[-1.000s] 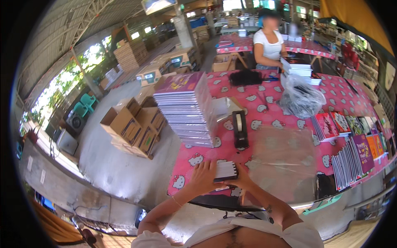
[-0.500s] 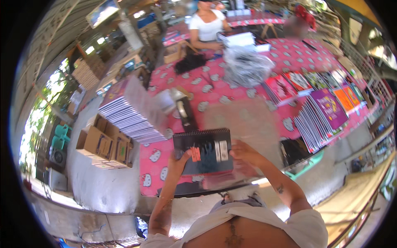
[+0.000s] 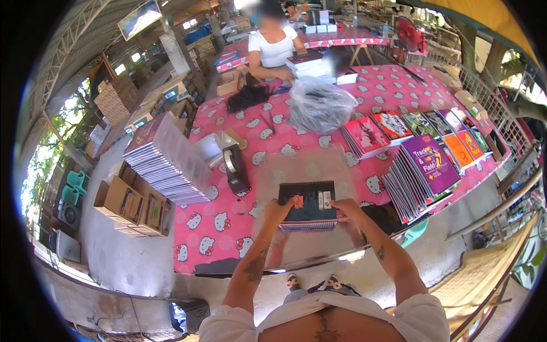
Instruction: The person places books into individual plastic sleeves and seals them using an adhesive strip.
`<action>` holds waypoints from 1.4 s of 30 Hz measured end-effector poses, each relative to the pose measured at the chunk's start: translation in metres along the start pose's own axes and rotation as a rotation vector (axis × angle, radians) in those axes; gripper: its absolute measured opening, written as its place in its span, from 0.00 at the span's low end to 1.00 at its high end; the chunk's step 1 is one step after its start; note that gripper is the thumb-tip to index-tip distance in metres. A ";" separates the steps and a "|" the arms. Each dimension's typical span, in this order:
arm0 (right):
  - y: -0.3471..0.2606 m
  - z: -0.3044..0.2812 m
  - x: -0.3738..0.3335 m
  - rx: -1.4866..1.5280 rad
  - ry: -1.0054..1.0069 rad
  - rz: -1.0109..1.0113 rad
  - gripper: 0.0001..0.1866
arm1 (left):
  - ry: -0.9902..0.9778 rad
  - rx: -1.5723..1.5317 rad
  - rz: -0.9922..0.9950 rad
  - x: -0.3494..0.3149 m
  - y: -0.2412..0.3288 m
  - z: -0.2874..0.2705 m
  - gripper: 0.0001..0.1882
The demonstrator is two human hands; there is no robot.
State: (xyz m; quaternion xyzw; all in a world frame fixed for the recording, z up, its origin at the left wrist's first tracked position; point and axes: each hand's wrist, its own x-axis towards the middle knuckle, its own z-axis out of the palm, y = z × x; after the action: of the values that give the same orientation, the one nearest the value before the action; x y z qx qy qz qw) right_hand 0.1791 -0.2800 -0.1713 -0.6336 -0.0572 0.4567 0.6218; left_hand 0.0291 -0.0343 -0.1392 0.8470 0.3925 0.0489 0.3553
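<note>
Near bench (image 3: 196, 245) front edge — left hand (image 3: 279, 212), right hand (image 3: 347, 210) pinching black spiral-bound notebooks (image 3: 308, 206) over clear sheet (image 3: 273, 165); likely positioning — next needs level grip.

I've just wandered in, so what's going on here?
Someone's left hand and right hand grip opposite sides of a dark spiral-bound bundle, over a clear sheet on the pink table. A tape dispenser stands to the left; purple books lie rightward. Another person in white is across the table.
</note>
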 end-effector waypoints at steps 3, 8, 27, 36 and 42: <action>-0.002 0.009 0.004 -0.225 0.231 0.043 0.23 | 0.090 0.053 0.020 0.005 -0.005 0.004 0.49; 0.006 0.001 -0.004 -0.207 0.227 -0.044 0.18 | 0.214 -0.067 0.038 0.013 -0.051 0.016 0.44; 0.068 0.052 -0.092 -1.327 -0.269 -0.649 0.10 | -0.326 0.335 0.974 -0.085 -0.150 -0.025 0.10; 0.069 0.069 -0.106 -1.310 -0.170 -0.682 0.07 | -0.451 0.328 0.940 -0.085 -0.136 -0.035 0.10; 0.057 0.088 -0.114 -1.278 -0.131 -0.628 0.07 | -0.490 0.185 0.722 -0.084 -0.114 -0.046 0.13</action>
State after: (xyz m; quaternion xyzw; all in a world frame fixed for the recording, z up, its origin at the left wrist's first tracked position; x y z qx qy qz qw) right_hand 0.0281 -0.3012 -0.1446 -0.7990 -0.5305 0.1704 0.2261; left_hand -0.1171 -0.0173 -0.1618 0.9445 -0.0216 -0.0674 0.3208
